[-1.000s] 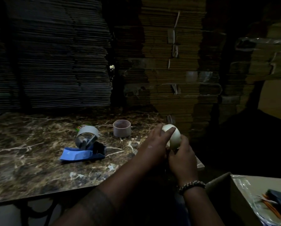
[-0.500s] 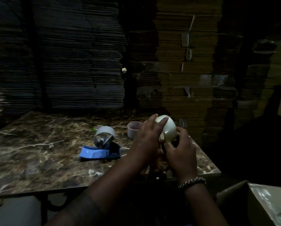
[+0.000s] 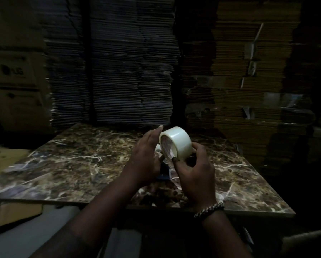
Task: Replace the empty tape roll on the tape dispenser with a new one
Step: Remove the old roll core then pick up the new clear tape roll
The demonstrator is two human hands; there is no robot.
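A full roll of pale clear tape (image 3: 176, 142) is held up over the marble table (image 3: 77, 164), its open core facing left. My right hand (image 3: 195, 170) grips it from below and the right, thumb at the core's rim. My left hand (image 3: 146, 155) hovers just left of the roll with fingers spread, fingertips near its top edge. The blue tape dispenser (image 3: 164, 173) is almost wholly hidden behind my hands; only a dark sliver shows between them. The empty core is out of sight.
Tall stacks of flattened cardboard (image 3: 118, 71) rise right behind the table. A printed carton (image 3: 16, 86) stands at the left. More cardboard (image 3: 7, 211) lies below the table's left edge. The room is dim.
The view has swung so the table sits centred. My hands have carried the roll leftward over the dispenser, which is now hidden. The left hand has come off the roll and spread.
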